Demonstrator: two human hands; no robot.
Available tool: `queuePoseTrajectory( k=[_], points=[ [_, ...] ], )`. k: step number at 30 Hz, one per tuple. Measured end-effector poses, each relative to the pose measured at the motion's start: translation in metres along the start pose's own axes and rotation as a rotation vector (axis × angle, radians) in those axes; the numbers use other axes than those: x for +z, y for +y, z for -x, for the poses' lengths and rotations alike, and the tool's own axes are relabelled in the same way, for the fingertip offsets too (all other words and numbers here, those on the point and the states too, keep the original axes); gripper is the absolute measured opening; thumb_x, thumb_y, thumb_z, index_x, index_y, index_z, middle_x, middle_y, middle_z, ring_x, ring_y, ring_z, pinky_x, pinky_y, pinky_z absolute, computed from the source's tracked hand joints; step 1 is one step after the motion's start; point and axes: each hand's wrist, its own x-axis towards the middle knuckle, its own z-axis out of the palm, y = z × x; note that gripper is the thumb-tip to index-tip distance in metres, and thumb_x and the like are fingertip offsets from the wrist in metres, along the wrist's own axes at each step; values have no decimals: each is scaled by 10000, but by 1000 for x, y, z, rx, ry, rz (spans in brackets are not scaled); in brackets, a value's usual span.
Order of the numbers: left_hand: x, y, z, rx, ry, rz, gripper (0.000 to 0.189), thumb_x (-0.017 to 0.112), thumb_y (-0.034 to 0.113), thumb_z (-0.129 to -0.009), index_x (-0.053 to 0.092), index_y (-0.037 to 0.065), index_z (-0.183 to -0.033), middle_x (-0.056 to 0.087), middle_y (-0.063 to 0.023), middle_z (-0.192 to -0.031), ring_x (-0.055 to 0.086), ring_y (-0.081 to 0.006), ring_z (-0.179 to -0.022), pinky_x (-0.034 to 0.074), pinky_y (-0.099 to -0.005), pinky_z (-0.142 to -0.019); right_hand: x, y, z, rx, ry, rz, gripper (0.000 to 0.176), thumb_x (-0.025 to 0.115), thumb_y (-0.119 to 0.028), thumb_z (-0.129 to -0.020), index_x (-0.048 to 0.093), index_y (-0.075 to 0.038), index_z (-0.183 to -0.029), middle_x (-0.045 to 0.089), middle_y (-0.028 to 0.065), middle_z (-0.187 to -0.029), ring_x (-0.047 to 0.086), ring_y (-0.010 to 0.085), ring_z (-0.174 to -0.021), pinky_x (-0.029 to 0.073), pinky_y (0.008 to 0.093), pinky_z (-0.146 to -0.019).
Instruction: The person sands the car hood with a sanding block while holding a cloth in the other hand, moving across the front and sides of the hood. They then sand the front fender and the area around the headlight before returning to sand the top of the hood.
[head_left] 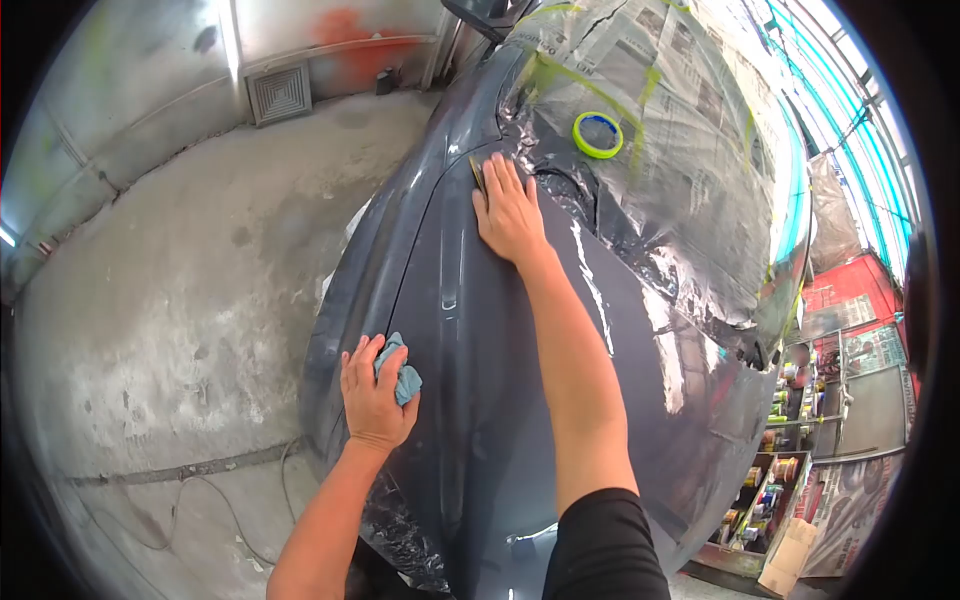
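- The concrete floor (215,300) is grey and uneven, with pale worn blotches and darker stains; a thin hose (215,485) curves across its lower part.
- The dark grey car body (490,400) fills the middle, glossy on the right with bright streaks of reflected light, duller along its raised ridge. A narrow panel seam runs lengthwise on the left.
- Newspaper masking (690,130), under clear film and yellow-green tape, covers the upper right of the car; crumpled dark film edges it.
- The wall (170,75) at upper left is pale and smudged, with a red-orange patch of paint and a lit tube.
- At right, shelves (765,505) hold small cans and bottles, below a red panel (860,290).
- A square louvred vent (280,94) sits low in the wall.
- The right hand (512,215) lies flat on the car body near the masking, fingers extended and only slightly apart.
- The left hand (374,395) rests by the seam, bunching a cloth between thumb and fingers.
- The blue cloth (407,383) is crumpled against the car body.
- A yellow-green tape roll (598,152) lies on the masking.
- A thin yellowish edge (477,174) shows beside the right hand's fingers; what it belongs to is hidden.
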Motion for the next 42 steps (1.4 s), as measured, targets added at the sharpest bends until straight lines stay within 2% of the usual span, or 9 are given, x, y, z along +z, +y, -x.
queuePoseTrajectory(
  k=[4, 8, 11, 16, 22, 27, 32, 35, 42],
  points=[
    [-1, -1, -2, -7, 11, 16, 607, 799, 217, -864, 618, 182, -1442, 531, -156, -1541, 486, -453, -1484, 340, -664, -1230, -16, 2, 55, 138, 21, 44, 610, 516, -346, -1117, 467, 43, -1585, 404, 229, -1719, 360, 389, -1612, 264, 645, -1297],
    [-1, -1, -2, -5, 3, 6, 601, 799, 222, -865, 621, 183, -1437, 532, -152, -1539, 482, -453, -1488, 338, -662, -1232, 18, -10, -19, 87, 130, 20, 607, 525, -350, -1115, 487, 91, -1529, 431, 304, -1662, 387, 455, -1569, 295, 642, -1279],
    [-2, 0, -2, -18, -20, 7, 588, 795, 241, -869, 628, 180, -1430, 538, -155, -1535, 481, -453, -1488, 337, -661, -1233, 29, -9, -51, 56, 102, -23, 592, 527, -354, -1114, 506, 81, -1515, 443, 284, -1659, 405, 445, -1557, 300, 642, -1278],
    [-3, 0, 0, -14, -4, 19, 581, 793, 250, -871, 632, 176, -1425, 537, -160, -1534, 485, -455, -1481, 333, -662, -1235, 6, -2, 11, 61, 83, 58, 584, 542, -335, -1110, 497, 70, -1528, 447, 265, -1667, 414, 423, -1566, 288, 631, -1287],
    [-1, -1, -2, -17, -8, 3, 619, 811, 262, -855, 629, 190, -1443, 533, -155, -1544, 488, -441, -1485, 321, -659, -1244, 20, -10, -42, 63, 72, 33, 575, 527, -351, -1114, 499, 55, -1521, 448, 240, -1666, 402, 387, -1576, 253, 672, -1288],
    [-1, -1, 1, -13, 7, 19, 575, 792, 245, -873, 637, 177, -1423, 540, -164, -1531, 490, -456, -1479, 337, -663, -1233, 2, 1, 10, 44, 87, 113, 571, 506, -364, -1121, 512, 50, -1514, 443, 235, -1676, 381, 383, -1595, 217, 720, -1284],
    [0, -1, -2, -10, -8, 12, 579, 795, 233, -866, 638, 177, -1421, 535, -161, -1541, 488, -454, -1482, 340, -668, -1228, 19, 0, -46, 126, 29, 40, 614, 484, -378, -1136, 457, 13, -1608, 421, 222, -1712, 357, 380, -1619, 220, 702, -1292],
    [-2, 0, -2, -10, -4, 6, 592, 802, 229, -855, 639, 176, -1421, 528, -160, -1546, 484, -453, -1486, 342, -668, -1227, 1, 9, -23, 33, 38, 54, 577, 514, -369, -1118, 512, 65, -1498, 453, 242, -1665, 386, 399, -1587, 239, 701, -1283],
    [-2, -1, -2, -10, -17, 12, 622, 818, 251, -849, 632, 193, -1440, 530, -150, -1550, 485, -429, -1491, 323, -656, -1246, 22, 7, -39, 91, 35, 71, 605, 523, -375, -1117, 458, 13, -1578, 411, 233, -1705, 350, 389, -1617, 264, 671, -1293]
  ],
)
